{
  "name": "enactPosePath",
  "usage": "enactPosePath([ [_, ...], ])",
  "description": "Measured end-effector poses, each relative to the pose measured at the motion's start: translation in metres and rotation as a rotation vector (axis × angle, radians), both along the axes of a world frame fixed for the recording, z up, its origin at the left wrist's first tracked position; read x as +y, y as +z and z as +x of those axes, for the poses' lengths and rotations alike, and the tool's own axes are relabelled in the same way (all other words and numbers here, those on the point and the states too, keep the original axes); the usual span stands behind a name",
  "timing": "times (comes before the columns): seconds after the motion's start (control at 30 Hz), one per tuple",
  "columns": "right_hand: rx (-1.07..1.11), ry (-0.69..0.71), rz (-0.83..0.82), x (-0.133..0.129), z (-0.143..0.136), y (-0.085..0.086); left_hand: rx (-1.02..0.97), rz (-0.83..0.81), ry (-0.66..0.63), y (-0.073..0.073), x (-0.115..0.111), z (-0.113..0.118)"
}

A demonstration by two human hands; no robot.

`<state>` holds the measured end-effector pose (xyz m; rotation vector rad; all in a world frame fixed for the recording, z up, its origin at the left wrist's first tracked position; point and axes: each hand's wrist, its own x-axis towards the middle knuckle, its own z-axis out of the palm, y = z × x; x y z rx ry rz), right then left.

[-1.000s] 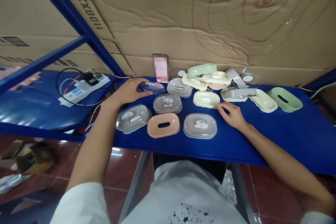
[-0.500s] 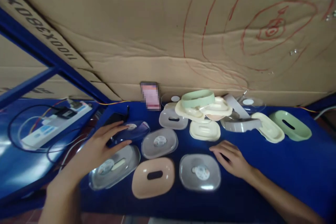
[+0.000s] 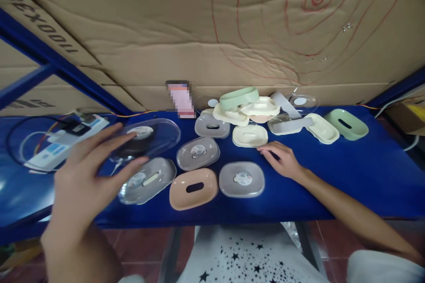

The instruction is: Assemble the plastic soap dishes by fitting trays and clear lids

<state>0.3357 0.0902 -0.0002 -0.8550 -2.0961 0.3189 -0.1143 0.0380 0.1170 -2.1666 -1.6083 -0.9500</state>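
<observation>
My left hand (image 3: 96, 159) grips a clear oval plastic lid (image 3: 168, 135) with a white round sticker, thumb below and fingers over it; the lid is raised above the table. My right hand (image 3: 282, 159) lies on the table, fingers loosely bent and holding nothing, fingertips at the front edge of a cream soap dish (image 3: 250, 135); whether they touch it I cannot tell. Between the hands lie a peach slotted dish (image 3: 209, 185) and grey dishes with stickers: one in front (image 3: 229, 183), one behind (image 3: 212, 154), one at left (image 3: 164, 170).
At the back is a pile of cream trays (image 3: 265, 106) with a green ring-like part (image 3: 239, 97) on top. A green slotted dish (image 3: 357, 128) stands at right. A phone (image 3: 182, 101) leans on the cardboard wall (image 3: 139, 62). A power strip (image 3: 96, 126) with cables is at left.
My left hand has lifted the clear lid up from the table toward me. My right hand has moved slightly closer to the cream dish. The view has tilted down.
</observation>
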Motion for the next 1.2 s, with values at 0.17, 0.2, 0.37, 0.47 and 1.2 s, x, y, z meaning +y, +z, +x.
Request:
enactPosePath([
  [0.17,0.042,0.040,-0.136,-0.006,-0.002,-0.006,-0.086,-0.229,-0.225,0.005,0.011,0.020],
  [0.2,0.050,0.042,-0.165,-0.009,-0.001,-0.007,-0.074,-0.297,-0.285,0.005,0.018,0.017],
  [0.37,0.063,0.028,-0.207,-0.015,0.000,-0.005,-0.026,-0.411,-0.413,0.009,0.041,0.018],
  [0.47,0.019,0.028,-0.178,-0.012,0.003,0.002,-0.042,-0.417,-0.433,0.008,0.025,0.048],
  [1.2,-0.245,0.196,-0.014,-0.020,0.014,0.014,0.169,-0.383,-0.647,-0.047,0.013,0.135],
])
